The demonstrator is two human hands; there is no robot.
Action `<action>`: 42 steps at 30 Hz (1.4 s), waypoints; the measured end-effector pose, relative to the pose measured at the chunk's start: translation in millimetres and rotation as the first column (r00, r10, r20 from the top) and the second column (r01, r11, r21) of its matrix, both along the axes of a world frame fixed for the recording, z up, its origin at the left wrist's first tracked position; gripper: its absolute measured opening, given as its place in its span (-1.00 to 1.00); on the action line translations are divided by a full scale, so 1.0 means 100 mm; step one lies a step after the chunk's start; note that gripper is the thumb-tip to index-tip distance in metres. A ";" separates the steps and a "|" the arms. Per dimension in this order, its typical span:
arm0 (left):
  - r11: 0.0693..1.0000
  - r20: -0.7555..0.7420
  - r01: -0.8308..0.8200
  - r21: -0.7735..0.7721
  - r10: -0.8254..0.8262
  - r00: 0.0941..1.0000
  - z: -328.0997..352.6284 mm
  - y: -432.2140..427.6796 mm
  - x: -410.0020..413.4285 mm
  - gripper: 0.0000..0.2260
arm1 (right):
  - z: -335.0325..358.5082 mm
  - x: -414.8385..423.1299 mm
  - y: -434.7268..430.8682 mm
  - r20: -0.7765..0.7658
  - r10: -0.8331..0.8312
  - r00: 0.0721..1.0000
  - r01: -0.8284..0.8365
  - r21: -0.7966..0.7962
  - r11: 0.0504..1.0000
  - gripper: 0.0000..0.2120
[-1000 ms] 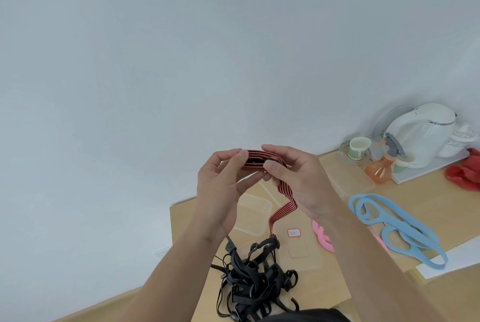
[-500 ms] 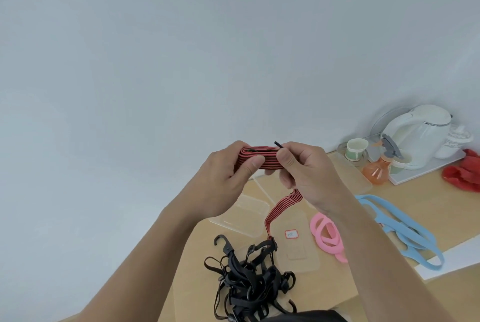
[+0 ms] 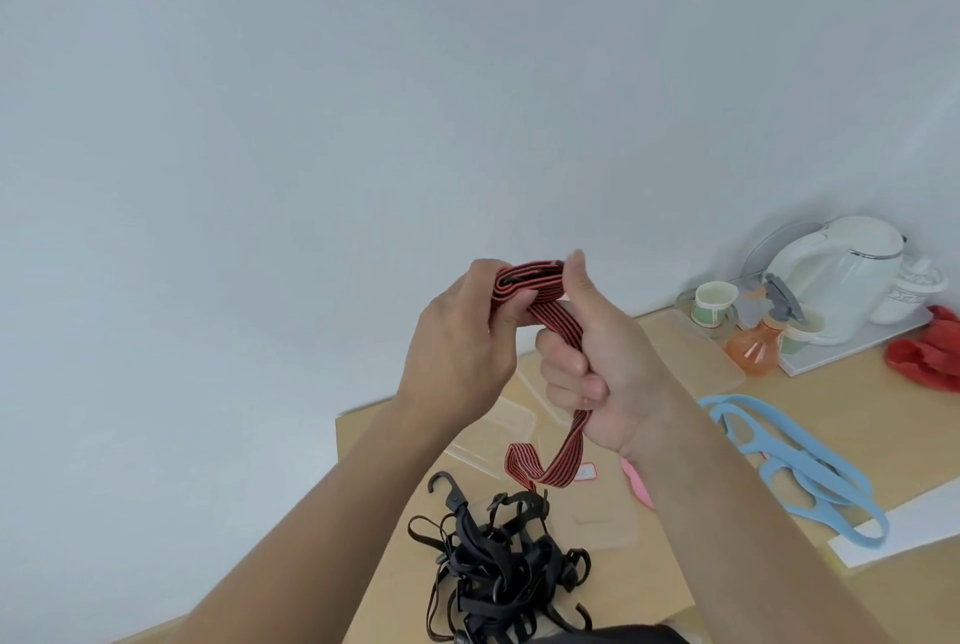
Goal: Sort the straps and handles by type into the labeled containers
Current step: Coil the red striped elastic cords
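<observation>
Red striped strap (image 3: pixel 556 326), gripped by both hands

left hand (image 3: pixel 462 347) pinching, right hand (image 3: pixel 597 357) fisted, raised

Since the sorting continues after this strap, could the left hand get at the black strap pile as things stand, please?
Probably not yet: the left hand is shut on the red striped strap, which the right hand also grips. The black strap pile lies uncovered below.

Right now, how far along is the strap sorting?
Early. Nothing looks sorted: the clear containers appear empty. In hand: both the left hand and right hand are folding the red striped strap. Left: the black strap pile, blue handles and a pink handle.
</observation>
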State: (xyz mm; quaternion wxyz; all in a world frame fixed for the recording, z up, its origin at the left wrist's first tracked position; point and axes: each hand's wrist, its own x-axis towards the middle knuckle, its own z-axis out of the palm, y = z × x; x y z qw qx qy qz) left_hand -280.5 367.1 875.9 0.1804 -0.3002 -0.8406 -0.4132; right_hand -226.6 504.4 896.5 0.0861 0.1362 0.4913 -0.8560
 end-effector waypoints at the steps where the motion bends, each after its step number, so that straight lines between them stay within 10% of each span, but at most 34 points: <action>1: 0.999 -0.100 -0.022 -0.045 0.017 0.995 -0.03 0.01 -0.01 -0.71 | 0.02 0.00 0.02 0.015 0.001 1.000 -0.001 -0.025 1.000 -0.37; 7: 0.962 -0.364 -0.079 -0.262 -0.022 0.931 -0.13 -0.04 -0.08 -0.80 | -0.01 -0.05 0.06 0.054 -0.092 0.994 0.091 0.024 0.996 -0.62; 10: 0.952 0.015 0.082 -0.295 -0.081 0.997 -0.03 -0.10 0.00 -0.71 | -0.06 0.00 0.05 -0.021 -0.095 0.995 0.097 0.138 0.986 -0.58; 15: 0.949 0.479 0.263 -0.171 -0.153 0.864 0.19 -0.19 -0.01 -0.72 | -0.05 0.02 0.06 -0.196 -0.005 0.981 0.089 0.423 0.902 -0.52; 21: 0.854 0.871 0.231 0.465 -0.488 0.052 0.32 -0.25 -0.13 -0.35 | -0.01 0.06 0.06 -0.371 0.163 0.914 0.112 0.617 0.779 -0.48; 24: 0.772 0.806 0.234 0.590 -0.578 -0.126 0.28 -0.27 -0.16 -0.43 | -0.04 0.05 0.08 -0.396 0.200 0.896 0.102 0.623 0.776 -0.52; 33: 0.881 0.854 0.185 0.436 -0.470 0.222 0.30 -0.20 -0.04 -0.57 | -0.16 -0.03 0.13 -0.347 0.136 0.928 0.092 0.567 0.819 -0.57; 42: 0.977 0.414 0.188 -0.098 -0.132 0.901 0.15 -0.16 -0.01 -0.48 | -0.21 -0.06 0.07 -0.168 -0.055 0.984 0.119 0.403 0.907 -0.61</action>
